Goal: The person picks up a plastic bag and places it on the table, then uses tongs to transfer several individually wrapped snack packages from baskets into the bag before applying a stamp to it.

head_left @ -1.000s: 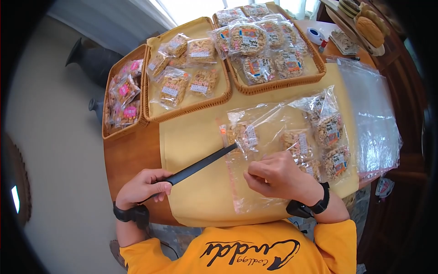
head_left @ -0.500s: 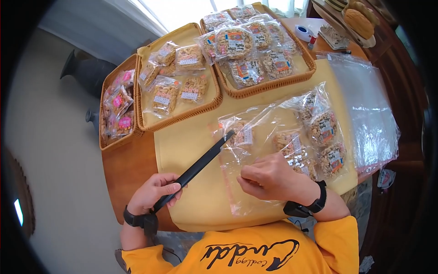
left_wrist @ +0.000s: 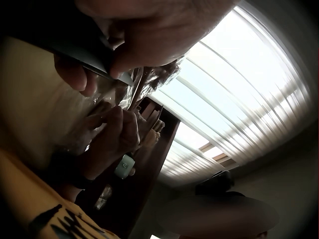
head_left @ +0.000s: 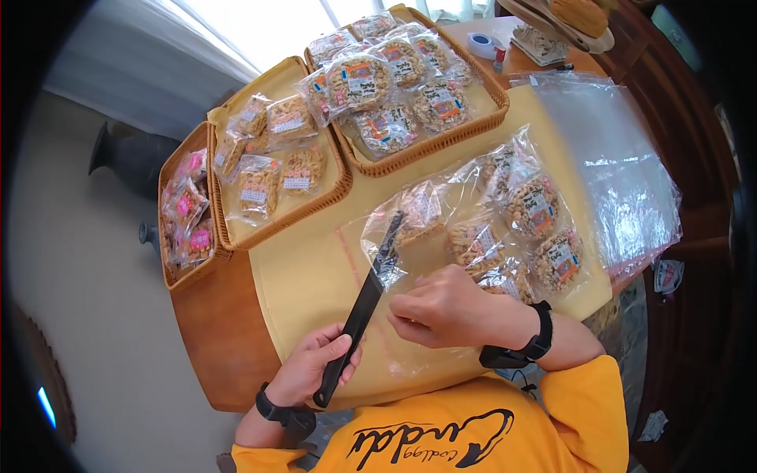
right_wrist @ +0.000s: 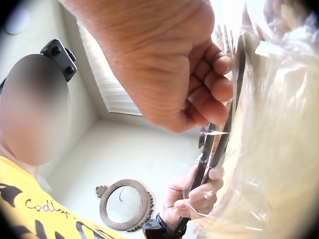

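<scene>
In the head view my left hand (head_left: 319,364) grips a long black bar-like tool (head_left: 361,315), its far end lying at the clear plastic bag (head_left: 465,193). Several packaged round snacks (head_left: 532,206) and square snacks (head_left: 475,243) lie inside or under that clear film. My right hand (head_left: 453,310), fingers curled, pinches the near edge of the film. In the right wrist view the right hand (right_wrist: 174,64) is close to the film (right_wrist: 264,129), with the tool (right_wrist: 202,164) behind it in the left hand (right_wrist: 194,196). The left wrist view is dark.
Three wicker baskets of packaged snacks stand at the back: small left (head_left: 224,258), middle (head_left: 341,188) and right (head_left: 441,147). Flat clear bags (head_left: 631,189) are stacked on the right. A tape roll (head_left: 482,45) lies behind; a dark vase (head_left: 130,162) stands left.
The left hand has moved right and toward the body, turning the black tool steeper. The film's left part has lifted and folded over the tool's end. The head view has shifted.
</scene>
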Motion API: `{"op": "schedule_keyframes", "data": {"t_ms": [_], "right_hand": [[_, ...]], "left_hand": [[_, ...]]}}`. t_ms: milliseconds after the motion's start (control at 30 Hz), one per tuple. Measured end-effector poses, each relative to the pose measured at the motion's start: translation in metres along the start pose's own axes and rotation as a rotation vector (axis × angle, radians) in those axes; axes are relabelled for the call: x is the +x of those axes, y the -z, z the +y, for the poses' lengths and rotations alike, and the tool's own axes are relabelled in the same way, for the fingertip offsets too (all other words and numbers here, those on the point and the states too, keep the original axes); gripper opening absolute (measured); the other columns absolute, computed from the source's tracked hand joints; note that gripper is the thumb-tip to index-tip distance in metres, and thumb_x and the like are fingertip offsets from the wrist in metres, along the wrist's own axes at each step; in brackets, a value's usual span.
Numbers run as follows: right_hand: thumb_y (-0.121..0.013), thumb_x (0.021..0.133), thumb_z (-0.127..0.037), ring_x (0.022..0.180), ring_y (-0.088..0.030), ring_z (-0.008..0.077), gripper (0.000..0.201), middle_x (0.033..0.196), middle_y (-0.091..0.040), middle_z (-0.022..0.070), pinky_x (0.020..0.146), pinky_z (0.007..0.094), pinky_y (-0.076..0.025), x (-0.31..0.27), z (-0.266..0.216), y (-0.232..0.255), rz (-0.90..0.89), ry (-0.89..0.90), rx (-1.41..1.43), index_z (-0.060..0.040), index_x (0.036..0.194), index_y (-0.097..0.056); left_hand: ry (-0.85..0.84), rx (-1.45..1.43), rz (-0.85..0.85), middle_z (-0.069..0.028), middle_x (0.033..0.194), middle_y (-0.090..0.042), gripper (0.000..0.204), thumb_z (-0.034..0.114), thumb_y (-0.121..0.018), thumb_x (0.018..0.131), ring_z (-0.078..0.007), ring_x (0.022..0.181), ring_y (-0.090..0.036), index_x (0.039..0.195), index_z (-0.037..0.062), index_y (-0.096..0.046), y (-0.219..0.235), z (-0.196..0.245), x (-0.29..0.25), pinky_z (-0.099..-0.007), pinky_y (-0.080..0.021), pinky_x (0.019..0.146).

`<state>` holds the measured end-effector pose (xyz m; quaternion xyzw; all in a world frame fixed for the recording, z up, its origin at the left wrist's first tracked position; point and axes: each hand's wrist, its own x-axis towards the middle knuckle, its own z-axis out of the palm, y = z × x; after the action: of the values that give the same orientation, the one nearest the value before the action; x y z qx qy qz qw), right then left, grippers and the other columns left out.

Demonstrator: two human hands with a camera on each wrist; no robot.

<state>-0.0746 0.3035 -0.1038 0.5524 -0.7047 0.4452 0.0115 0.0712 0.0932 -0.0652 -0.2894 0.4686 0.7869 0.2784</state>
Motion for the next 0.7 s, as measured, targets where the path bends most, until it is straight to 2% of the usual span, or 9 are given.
{"op": "schedule_keyframes", "data": {"t_ms": [67, 167, 267, 400, 600, 700], "right_hand": [[-0.068, 0.076, -0.010, 0.049, -0.058, 0.0239, 0.019, 0.054, -0.052, 0.0054, 0.044, 0.0358, -0.045, 0.000, 0.001, 0.000, -0.005, 0.003, -0.008, -0.0094, 0.068, -0.051], [-0.065, 0.080, -0.015, 0.046, -0.059, 0.0269, 0.018, 0.050, -0.054, 0.0081, 0.044, 0.0380, -0.045, 0.000, 0.002, 0.000, -0.011, 0.002, -0.007, -0.0086, 0.066, -0.054], [-0.065, 0.079, -0.016, 0.047, -0.060, 0.0276, 0.014, 0.050, -0.055, 0.0084, 0.045, 0.0379, -0.046, 0.000, 0.001, 0.003, -0.050, 0.000, 0.008, -0.0072, 0.072, -0.057], [-0.067, 0.078, -0.013, 0.049, -0.059, 0.0257, 0.018, 0.054, -0.055, 0.0054, 0.045, 0.0373, -0.045, -0.001, 0.001, 0.000, -0.043, -0.007, 0.025, -0.0093, 0.070, -0.051], [-0.067, 0.078, -0.013, 0.049, -0.059, 0.0260, 0.021, 0.053, -0.054, 0.0056, 0.044, 0.0377, -0.045, -0.002, 0.000, 0.000, -0.074, -0.009, 0.018, -0.0093, 0.068, -0.048], [-0.067, 0.077, -0.012, 0.049, -0.058, 0.0259, 0.021, 0.052, -0.053, 0.0057, 0.044, 0.0377, -0.045, -0.002, -0.001, 0.001, -0.103, -0.009, 0.008, -0.0091, 0.068, -0.048]], "left_hand": [[-0.008, 0.021, -0.014, -0.0024, 0.082, -0.059, 0.026, 0.026, -0.055, 0.099, -0.0077, 0.063, -0.056, 0.112, 0.0034, -0.056, -0.006, 0.001, 0.007, -0.0200, -0.047, 0.057], [-0.037, 0.067, 0.030, -0.0025, 0.083, -0.059, 0.026, 0.025, -0.054, 0.100, -0.0086, 0.064, -0.058, 0.113, 0.0031, -0.055, -0.018, 0.001, 0.016, -0.0204, -0.048, 0.057], [-0.069, 0.045, -0.004, -0.0023, 0.084, -0.059, 0.026, 0.024, -0.053, 0.100, -0.0091, 0.066, -0.059, 0.114, 0.0025, -0.055, -0.025, -0.003, 0.024, -0.0212, -0.049, 0.058], [-0.063, 0.140, -0.004, -0.0020, 0.086, -0.060, 0.025, 0.023, -0.053, 0.100, -0.0085, 0.067, -0.059, 0.116, 0.0027, -0.054, -0.032, -0.008, 0.030, -0.0219, -0.049, 0.059], [-0.076, 0.177, 0.032, -0.0035, 0.082, -0.061, 0.025, 0.023, -0.056, 0.098, -0.0092, 0.061, -0.058, 0.113, 0.0020, -0.056, -0.031, 0.004, 0.024, -0.0214, -0.047, 0.055], [-0.167, 0.305, 0.100, -0.0037, 0.078, -0.061, 0.025, 0.021, -0.057, 0.098, -0.0084, 0.059, -0.057, 0.112, -0.0002, -0.056, -0.025, 0.011, 0.018, -0.0210, -0.046, 0.054]]}}
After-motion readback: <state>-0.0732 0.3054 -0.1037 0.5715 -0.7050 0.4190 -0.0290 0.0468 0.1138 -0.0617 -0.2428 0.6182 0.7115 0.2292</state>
